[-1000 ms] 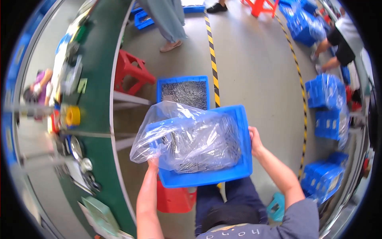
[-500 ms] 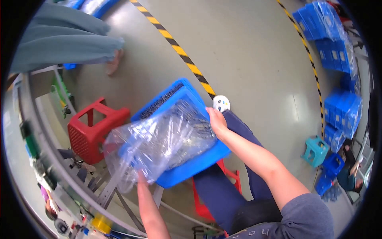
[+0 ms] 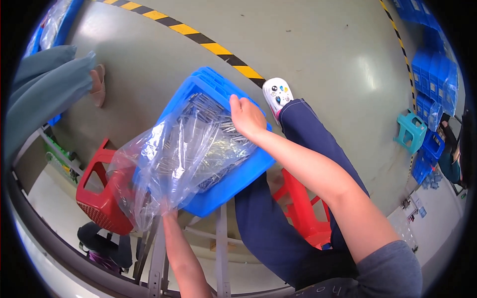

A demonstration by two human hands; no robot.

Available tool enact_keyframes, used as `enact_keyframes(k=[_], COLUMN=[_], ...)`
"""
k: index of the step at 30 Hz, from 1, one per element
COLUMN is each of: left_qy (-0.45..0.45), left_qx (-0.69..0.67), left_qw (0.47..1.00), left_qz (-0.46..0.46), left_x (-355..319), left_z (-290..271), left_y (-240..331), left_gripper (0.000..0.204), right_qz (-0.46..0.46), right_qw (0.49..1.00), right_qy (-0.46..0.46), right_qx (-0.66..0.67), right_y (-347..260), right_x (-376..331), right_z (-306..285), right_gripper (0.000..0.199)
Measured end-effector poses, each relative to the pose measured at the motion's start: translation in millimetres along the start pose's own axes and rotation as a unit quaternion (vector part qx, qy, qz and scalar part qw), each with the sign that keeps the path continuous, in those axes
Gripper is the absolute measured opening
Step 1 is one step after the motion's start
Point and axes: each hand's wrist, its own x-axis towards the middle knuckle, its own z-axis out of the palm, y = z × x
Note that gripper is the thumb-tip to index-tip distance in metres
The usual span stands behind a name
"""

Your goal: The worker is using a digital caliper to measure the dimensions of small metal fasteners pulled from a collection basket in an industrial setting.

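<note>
1. The blue tub (image 3: 217,197) is held tilted in front of the body, between the two red stools (image 3: 102,194); steadying it seems the step in hand, best done by sharing weight between both sides and keeping it level.
2. The right hand (image 3: 247,117) is curled over the tub's right wall, gripping it.
3. The left hand (image 3: 168,205) sits at the near left corner under film; I cannot tell how tightly it is closed, or whether it holds tub or bag.
4. Gathering the loose film inward would probably prevent snagging.
5. Inside, a clear plastic bag (image 3: 181,144) partly covers many slim metal pieces (image 3: 206,110), bare at the far end.
</note>
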Motion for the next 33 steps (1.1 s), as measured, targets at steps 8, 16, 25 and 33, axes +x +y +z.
enact_keyframes(k=[8,16,25,33], left_qy=[0.023,0.078,0.126,0.146], left_qx=[0.064,0.106,0.143,0.237], left_qw=[0.995,0.98,0.957,0.912], left_qz=[0.073,0.149,0.218,0.3], left_x=[10,-6,15,11], left_z=[2,21,11,8], left_y=[-4,3,-23,5], left_gripper=[0.034,0.035,0.037,0.038], right_qz=[0.005,-0.041,-0.053,-0.105], right_qw=[1.0,0.999,0.997,0.993], right_qy=[-0.018,-0.022,0.015,-0.017], right_qx=[-0.011,-0.019,-0.063,-0.051], right_y=[-2,17,7,13], right_x=[3,5,12,2], right_z=[6,-1,10,-2], right_gripper=[0.061,0.06,0.06,0.051])
